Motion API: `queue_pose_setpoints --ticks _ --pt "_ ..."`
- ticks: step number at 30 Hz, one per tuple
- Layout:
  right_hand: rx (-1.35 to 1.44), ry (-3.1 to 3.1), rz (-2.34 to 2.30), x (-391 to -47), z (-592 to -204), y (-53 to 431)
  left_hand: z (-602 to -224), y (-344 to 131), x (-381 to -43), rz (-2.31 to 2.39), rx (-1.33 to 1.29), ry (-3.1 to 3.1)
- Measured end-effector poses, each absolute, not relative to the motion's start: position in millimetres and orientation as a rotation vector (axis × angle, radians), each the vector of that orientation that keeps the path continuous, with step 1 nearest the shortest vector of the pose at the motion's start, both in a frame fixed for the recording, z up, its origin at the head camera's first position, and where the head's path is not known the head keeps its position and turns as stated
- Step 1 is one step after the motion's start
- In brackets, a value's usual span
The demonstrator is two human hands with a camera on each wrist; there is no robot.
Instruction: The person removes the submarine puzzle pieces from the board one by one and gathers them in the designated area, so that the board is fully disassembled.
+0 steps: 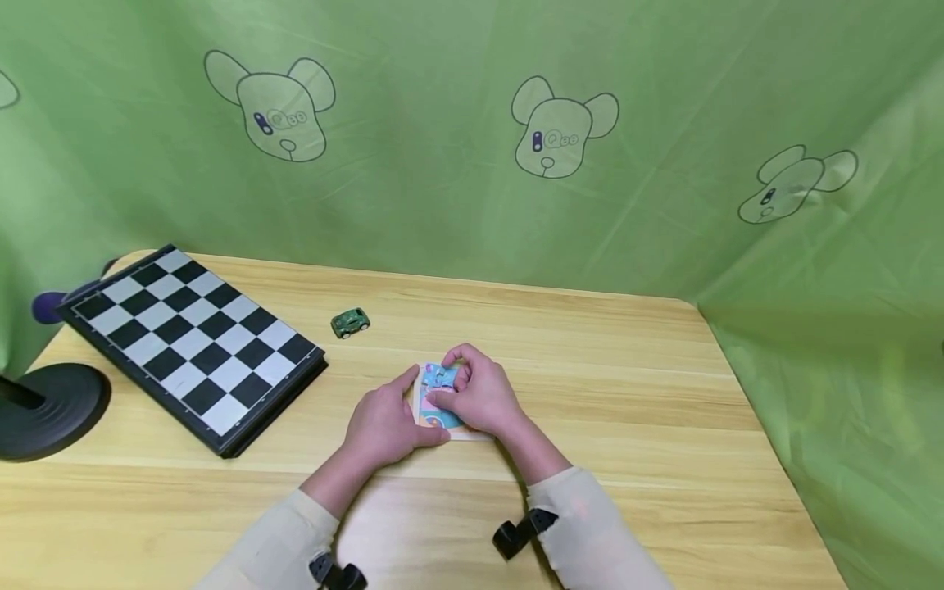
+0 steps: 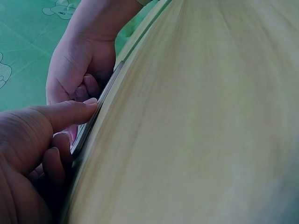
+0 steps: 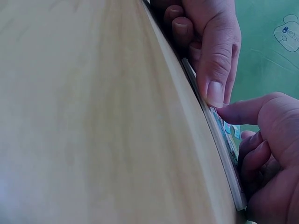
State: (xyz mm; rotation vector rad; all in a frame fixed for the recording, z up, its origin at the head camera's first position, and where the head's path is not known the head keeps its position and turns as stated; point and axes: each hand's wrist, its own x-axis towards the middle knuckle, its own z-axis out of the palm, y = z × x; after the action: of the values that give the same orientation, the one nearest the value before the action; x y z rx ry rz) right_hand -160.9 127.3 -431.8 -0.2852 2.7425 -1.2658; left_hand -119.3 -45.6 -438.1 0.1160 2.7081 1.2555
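A small, flat jigsaw puzzle board (image 1: 472,437) with a pale frame and a blue and pink picture lies on the table under both hands. My left hand (image 1: 382,422) grips its left side, index finger along the left edge and thumb (image 2: 74,114) on the near edge. Over the picture's right part, my right hand (image 1: 483,392) has curled fingers and a thumb low on the picture. A light-blue puzzle piece (image 3: 232,129) stands up from the board between the right thumb and fingers. The right hand covers much of the picture.
A folded black-and-white chessboard (image 1: 199,336) lies to the left, beside a round black stand base (image 1: 55,410). Beyond the hands sits a small green toy car (image 1: 350,322). A green curtain (image 1: 442,164) hangs behind the wooden table (image 1: 627,369).
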Motion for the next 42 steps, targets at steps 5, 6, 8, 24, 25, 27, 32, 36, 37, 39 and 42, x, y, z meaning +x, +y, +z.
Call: queue_pose_setpoints --ticks 5,6,8,24,25,27,32,36,37,39,42 --pt "-0.286 2.733 -1.26 -160.6 -429.6 126.1 -437.9 -46.0 -118.8 1.253 0.118 2.71" --pt "-0.283 2.732 -1.26 -160.8 -429.4 125.8 -437.8 -46.1 -118.7 1.253 0.118 2.711" --pt "-0.282 2.73 -1.259 -161.6 -430.0 125.6 -437.5 -46.2 -118.6 1.253 0.119 2.712" --pt "-0.193 2.757 -1.209 -162.6 -432.4 123.8 -438.8 -45.9 -118.2 1.26 0.126 2.72" --pt "-0.184 2.756 -1.215 -161.9 -431.3 123.6 -438.7 -45.8 -118.2 1.261 0.123 2.718" --pt "-0.168 2.75 -1.236 -161.0 -429.8 123.6 -438.9 -45.6 -118.3 1.262 0.12 2.716" --pt "-0.176 2.733 -1.271 -161.3 -428.6 124.1 -438.8 -45.5 -118.7 1.256 0.12 2.715" --pt "-0.212 2.715 -1.272 -162.7 -428.4 124.3 -438.4 -45.7 -119.0 1.254 0.118 2.714" --pt "-0.22 2.711 -1.275 -162.9 -428.4 124.4 -438.5 -45.6 -119.0 1.253 0.12 2.715" --pt "-0.229 2.704 -1.278 -163.1 -428.1 124.5 -439.1 -45.5 -119.2 1.256 0.121 2.714" --pt "-0.243 2.704 -1.278 -164.0 -428.6 124.6 -439.8 -45.5 -119.3 1.255 0.122 2.714"
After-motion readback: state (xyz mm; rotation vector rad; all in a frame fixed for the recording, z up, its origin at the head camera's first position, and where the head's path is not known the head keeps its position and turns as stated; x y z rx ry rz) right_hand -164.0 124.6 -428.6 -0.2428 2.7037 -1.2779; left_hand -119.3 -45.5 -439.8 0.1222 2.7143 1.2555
